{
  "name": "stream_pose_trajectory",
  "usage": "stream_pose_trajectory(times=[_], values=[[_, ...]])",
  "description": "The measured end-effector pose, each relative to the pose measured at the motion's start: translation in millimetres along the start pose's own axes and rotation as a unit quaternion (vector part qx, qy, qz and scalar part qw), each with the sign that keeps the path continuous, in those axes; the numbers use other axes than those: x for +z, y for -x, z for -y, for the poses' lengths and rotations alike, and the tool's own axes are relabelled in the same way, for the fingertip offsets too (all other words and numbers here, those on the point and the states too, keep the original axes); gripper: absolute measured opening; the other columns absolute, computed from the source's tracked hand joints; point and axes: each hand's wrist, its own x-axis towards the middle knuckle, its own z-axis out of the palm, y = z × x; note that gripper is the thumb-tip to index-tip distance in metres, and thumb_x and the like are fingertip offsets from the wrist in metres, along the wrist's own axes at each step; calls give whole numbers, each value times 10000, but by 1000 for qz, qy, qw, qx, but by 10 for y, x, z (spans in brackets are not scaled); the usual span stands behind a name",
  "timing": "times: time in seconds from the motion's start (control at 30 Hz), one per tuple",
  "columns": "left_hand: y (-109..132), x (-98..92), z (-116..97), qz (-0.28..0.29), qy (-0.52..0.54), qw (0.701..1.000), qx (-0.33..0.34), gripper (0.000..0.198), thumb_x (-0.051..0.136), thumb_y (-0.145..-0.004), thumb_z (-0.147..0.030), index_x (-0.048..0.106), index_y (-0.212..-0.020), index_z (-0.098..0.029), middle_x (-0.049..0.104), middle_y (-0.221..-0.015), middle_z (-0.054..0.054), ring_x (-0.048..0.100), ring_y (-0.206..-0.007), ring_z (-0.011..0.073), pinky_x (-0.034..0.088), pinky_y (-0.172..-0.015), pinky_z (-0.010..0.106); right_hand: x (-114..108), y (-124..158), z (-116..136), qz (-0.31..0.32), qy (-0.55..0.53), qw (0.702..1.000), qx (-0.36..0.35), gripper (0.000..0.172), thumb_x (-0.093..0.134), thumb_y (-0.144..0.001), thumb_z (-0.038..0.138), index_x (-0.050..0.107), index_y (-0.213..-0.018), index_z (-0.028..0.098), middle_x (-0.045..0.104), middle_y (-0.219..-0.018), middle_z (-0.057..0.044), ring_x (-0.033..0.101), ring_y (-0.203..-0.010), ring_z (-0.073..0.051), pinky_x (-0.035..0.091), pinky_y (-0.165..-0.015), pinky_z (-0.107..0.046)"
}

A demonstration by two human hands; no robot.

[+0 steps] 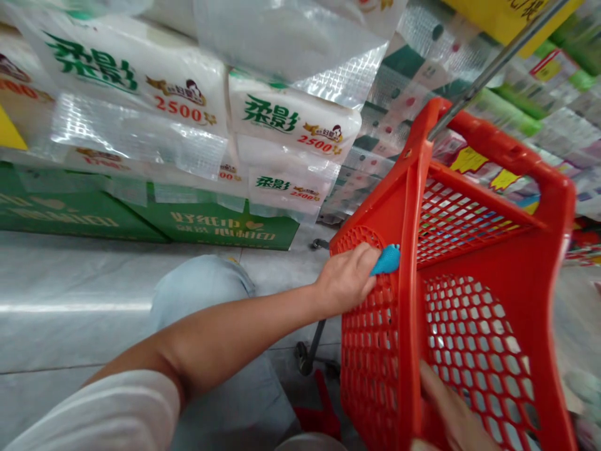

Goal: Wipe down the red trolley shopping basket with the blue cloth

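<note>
Red plastic shopping basket point(410, 263) tilted between both hands, beside stacked tissue packs point(141, 94), above tiled floor point(61, 338). Left hand point(345, 279): fingers together, clamped on mesh wall, touching blue plastic piece point(387, 260). Right hand point(451, 407): fingers behind mesh, grip unclear.

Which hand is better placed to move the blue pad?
Probably the left hand: it's on the blue pad at the red basket's mesh, while the right hand sits lower, behind the mesh.
</note>
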Motion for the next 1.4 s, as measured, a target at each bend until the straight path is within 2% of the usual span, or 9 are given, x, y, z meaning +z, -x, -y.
stream_pose_trajectory(times=[0.17,0.3,0.4,0.6,0.8,0.97,1.17,1.3,1.4], values=[[96,11,-4,-49,12,989,136,397,452,-979,-344,446,-1330,-157,628,-1265,120,645,-1148,232,569,-954,356,-139,-519,264,-64,-1,998,-14,722,536,-971,460,269,-1604,238,417,-1591,-92,418,-1458,-270,393,-1190,-450],[-149,-31,80,19,-28,999,-19,340,481,-952,-233,472,-1286,-168,646,-1216,95,677,-1053,224,580,-892,359,-177,-746,435,-73,6,995,-67,598,519,-986,380,386,-1550,234,584,-1456,-79,577,-1326,-220,507,-1084,-325],[-257,-100,67,36,-45,994,-96,280,449,-952,-193,500,-1224,-145,654,-1166,103,689,-984,232,586,-839,370,-153,-706,433,-120,30,990,-63,540,527,-963,377,502,-1471,198,664,-1351,-83,647,-1235,-232,572,-980,-291],[-144,-187,10,21,-40,998,47,356,503,-958,-275,485,-1299,-174,627,-1243,92,648,-1105,232,555,-940,354,-202,-400,283,-100,34,994,-31,509,638,-869,426,642,-1347,251,715,-1261,-71,709,-1116,-258,632,-835,-272],[-285,-267,86,-15,-45,991,-124,270,424,-975,-234,504,-1224,-169,650,-1186,89,684,-986,228,577,-838,365,-191,-313,291,-63,26,997,-31,567,603,-884,362,566,-1439,254,695,-1299,-67,689,-1159,-251,601,-932,-293],[-210,-350,62,-9,-52,999,-9,308,487,-951,-265,505,-1246,-177,629,-1208,97,638,-1113,244,547,-964,385,-107,-296,316,-76,30,996,-30,585,585,-896,356,538,-1468,247,716,-1262,-48,690,-1156,-234,593,-932,-265],[-309,-377,209,-9,-99,985,-138,283,412,-956,-180,490,-1227,-174,628,-1187,113,679,-996,251,575,-852,401,-68,-294,299,-82,26,996,-29,566,610,-880,387,585,-1427,245,708,-1282,-44,685,-1168,-244,581,-955,-268],[-204,-277,149,-78,-69,994,-41,407,485,-942,-217,392,-1335,-172,638,-1224,109,664,-1068,239,570,-883,381,-29,-328,263,-91,16,995,-31,570,616,-882,402,588,-1426,234,687,-1320,-52,677,-1184,-251,578,-965,-279],[-205,-282,162,-57,-80,995,-19,330,468,-967,-251,430,-1290,-202,658,-1170,72,669,-1038,218,568,-857,348,-14,-350,234,-98,10,995,-25,585,649,-856,411,603,-1413,234,698,-1299,-57,674,-1189,-266,582,-961,-294]])
